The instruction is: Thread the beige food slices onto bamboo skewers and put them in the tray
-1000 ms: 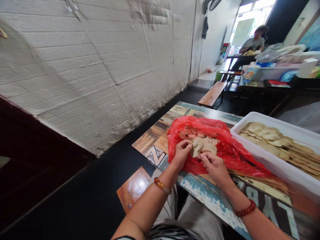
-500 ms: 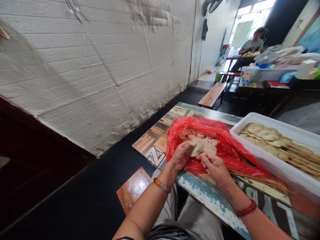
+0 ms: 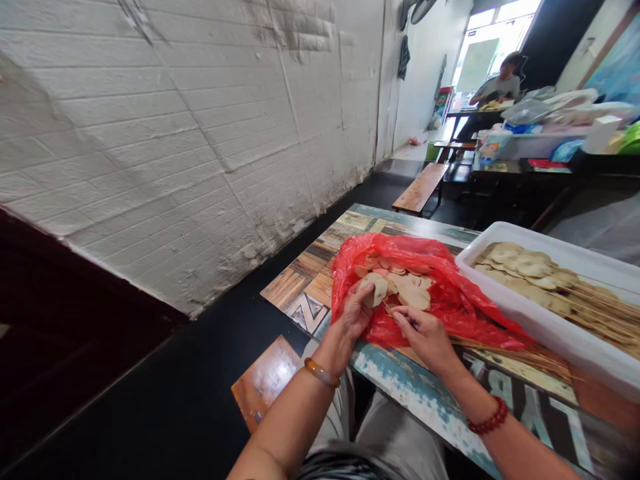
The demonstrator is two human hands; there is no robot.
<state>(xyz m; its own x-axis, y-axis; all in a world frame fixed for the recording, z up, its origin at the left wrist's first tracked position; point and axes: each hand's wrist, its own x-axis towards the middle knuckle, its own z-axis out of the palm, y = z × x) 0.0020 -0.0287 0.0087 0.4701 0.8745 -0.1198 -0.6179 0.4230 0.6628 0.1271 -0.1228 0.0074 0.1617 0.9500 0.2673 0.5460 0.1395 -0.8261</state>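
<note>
My left hand (image 3: 355, 315) pinches a thin, round, pale beige slice (image 3: 376, 289) by its edge, over a red plastic bag (image 3: 345, 257). Between the fingertips of my right hand (image 3: 423, 333) is a thin wooden skewer (image 3: 387, 307), its tip right by the lower edge of that slice; whether it has pierced it I cannot tell. Inside the opened bag lie more loose slices (image 3: 414, 293), some pale and some pinkish. Bare wooden skewers (image 3: 543, 363) rest on the table along the bag's right side. What the slices are made of does not show.
To the right, a white plastic tub (image 3: 465, 261) holds several skewered slices (image 3: 525, 261) with their sticks toward me. The patterned table (image 3: 310, 280) has a stool (image 3: 267, 377) at its left. Beyond are a bench (image 3: 421, 190), a cluttered table and a seated person (image 3: 500, 87).
My left hand has lifted a single slice up and leftward from the others. My right hand has drawn slightly back and down, and the skewer in its fingers now shows. The view has shifted slightly.
</note>
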